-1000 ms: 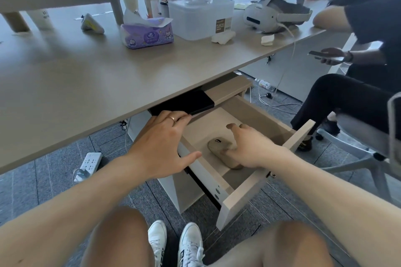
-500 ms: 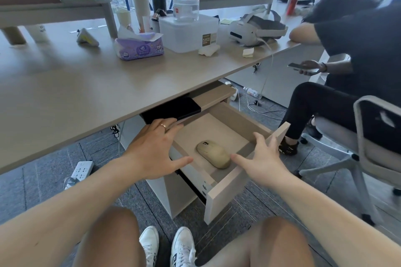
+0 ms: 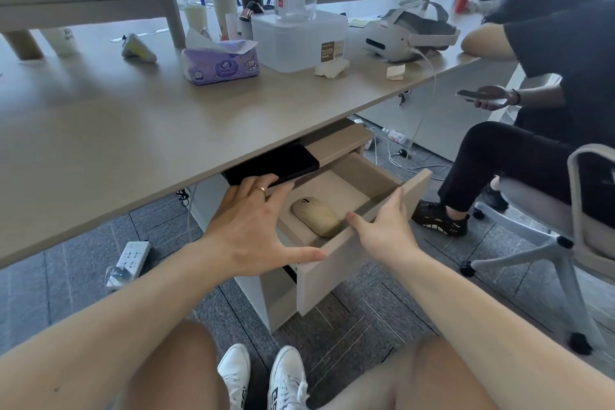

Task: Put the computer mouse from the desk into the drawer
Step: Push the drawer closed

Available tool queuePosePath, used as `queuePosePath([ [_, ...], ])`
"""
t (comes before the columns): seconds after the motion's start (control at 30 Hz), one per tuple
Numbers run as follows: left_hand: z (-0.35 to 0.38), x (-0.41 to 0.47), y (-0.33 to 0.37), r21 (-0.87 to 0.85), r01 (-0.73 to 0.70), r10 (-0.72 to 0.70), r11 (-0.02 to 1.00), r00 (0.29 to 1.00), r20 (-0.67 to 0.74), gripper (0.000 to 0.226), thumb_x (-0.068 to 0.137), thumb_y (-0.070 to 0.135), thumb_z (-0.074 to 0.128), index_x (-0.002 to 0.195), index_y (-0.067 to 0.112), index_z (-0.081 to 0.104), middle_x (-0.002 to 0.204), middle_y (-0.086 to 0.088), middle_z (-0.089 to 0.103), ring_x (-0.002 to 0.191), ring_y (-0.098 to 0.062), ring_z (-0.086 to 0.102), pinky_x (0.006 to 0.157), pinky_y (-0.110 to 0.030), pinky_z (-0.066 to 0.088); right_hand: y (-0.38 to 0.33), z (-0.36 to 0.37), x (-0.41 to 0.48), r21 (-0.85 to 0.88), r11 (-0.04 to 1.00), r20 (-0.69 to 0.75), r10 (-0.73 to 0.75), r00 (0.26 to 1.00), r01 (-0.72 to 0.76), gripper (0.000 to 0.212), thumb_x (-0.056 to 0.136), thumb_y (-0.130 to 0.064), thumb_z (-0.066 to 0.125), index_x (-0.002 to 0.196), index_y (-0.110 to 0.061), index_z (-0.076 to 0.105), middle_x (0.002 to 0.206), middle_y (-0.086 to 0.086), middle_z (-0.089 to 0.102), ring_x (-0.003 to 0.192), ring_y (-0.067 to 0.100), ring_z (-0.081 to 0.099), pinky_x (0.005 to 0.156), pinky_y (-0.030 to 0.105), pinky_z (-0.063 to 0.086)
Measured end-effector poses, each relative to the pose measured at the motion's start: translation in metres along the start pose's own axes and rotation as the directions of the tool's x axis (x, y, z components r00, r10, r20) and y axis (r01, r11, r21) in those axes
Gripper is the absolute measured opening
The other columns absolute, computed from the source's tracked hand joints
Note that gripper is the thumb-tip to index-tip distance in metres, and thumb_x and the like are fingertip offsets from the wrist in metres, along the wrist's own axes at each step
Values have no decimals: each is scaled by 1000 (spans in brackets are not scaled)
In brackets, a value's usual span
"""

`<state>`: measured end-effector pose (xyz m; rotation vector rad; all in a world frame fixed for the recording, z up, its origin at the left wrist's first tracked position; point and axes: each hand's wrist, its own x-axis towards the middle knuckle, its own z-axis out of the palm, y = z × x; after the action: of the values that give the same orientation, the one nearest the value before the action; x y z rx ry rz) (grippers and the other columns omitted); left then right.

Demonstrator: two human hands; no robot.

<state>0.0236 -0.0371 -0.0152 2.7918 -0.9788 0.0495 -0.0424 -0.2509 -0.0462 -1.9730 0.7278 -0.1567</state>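
Note:
A beige computer mouse [image 3: 316,216] lies on the floor of the pulled-out drawer [image 3: 336,271], under the desk's front edge. My left hand [image 3: 253,230] is spread flat over the drawer's left rim, thumb along the front panel, a ring on one finger. My right hand [image 3: 386,230] is open with fingers apart against the top of the drawer's front panel, just right of the mouse and not touching it. Neither hand holds anything.
A black flat object [image 3: 276,165] lies on the cabinet top behind the drawer. On the desk [image 3: 116,130] stand a purple tissue pack [image 3: 221,63], a white plastic box [image 3: 299,40] and a headset [image 3: 406,33]. A seated person [image 3: 532,130] and an office chair [image 3: 572,216] are at the right. A power strip [image 3: 129,258] lies on the floor.
My right hand let go of the mouse, left it in the drawer and moved right onto the front panel. My left hand stayed on the drawer's left rim.

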Motion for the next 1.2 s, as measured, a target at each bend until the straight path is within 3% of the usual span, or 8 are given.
queuePosePath([
  [0.27,11,8,-17,76,-76,85,994,989,-125,109,68,86,51,153,21,33,152,-1,39,137,-22,33,109,-38,29,-12,32,33,193,980,-50,51,997,-41,75,81,-49,62,143,-12,40,141,8,52,131,30,50,110,52,40],
  [0.4,15,13,-24,86,-86,100,993,980,-173,92,74,71,59,147,18,42,143,-1,48,128,-23,42,102,-38,35,-15,43,38,297,950,-6,106,994,-100,36,95,-31,54,125,-12,55,124,9,62,115,30,57,99,43,44],
  [0.5,16,16,-28,98,-97,114,990,975,-192,86,76,65,64,145,18,45,139,0,51,124,-22,44,100,-39,40,-12,56,36,382,919,45,92,995,-102,45,97,-23,44,141,-28,48,132,-2,60,120,23,52,103,42,40],
  [0.63,16,21,-31,104,-118,137,988,969,-203,77,77,53,72,142,17,49,134,-1,54,120,-25,48,97,-43,42,-12,73,44,489,868,32,78,996,-84,60,83,-24,38,140,-40,45,133,-9,60,121,20,54,105,56,46],
  [0.87,18,25,-35,150,-143,177,978,955,-240,66,76,23,79,137,17,53,127,-3,56,110,-26,49,89,-42,44,-20,81,59,614,777,106,88,990,-135,59,94,-7,38,148,-31,43,129,-4,60,94,10,56,90,56,57],
  [0.97,19,27,-37,170,-155,197,973,945,-262,69,71,6,79,135,16,55,125,-4,58,105,-26,49,85,-40,45,-23,86,66,655,742,129,79,988,-145,65,92,1,39,150,-28,40,137,0,56,93,11,55,87,53,59],
  [1.1,22,30,-42,175,-175,219,969,935,-280,77,64,-7,76,135,15,56,124,-3,59,103,-25,49,82,-37,44,-28,93,74,712,687,149,53,987,-144,62,90,7,40,144,-22,46,118,1,58,91,15,54,76,47,62],
  [1.2,23,32,-45,155,-189,228,970,927,-297,77,65,-11,72,135,16,56,124,-3,59,103,-25,51,83,-38,45,-27,97,77,720,681,148,40,988,-135,61,90,7,38,144,-20,47,127,5,58,102,22,55,75,47,63],
])
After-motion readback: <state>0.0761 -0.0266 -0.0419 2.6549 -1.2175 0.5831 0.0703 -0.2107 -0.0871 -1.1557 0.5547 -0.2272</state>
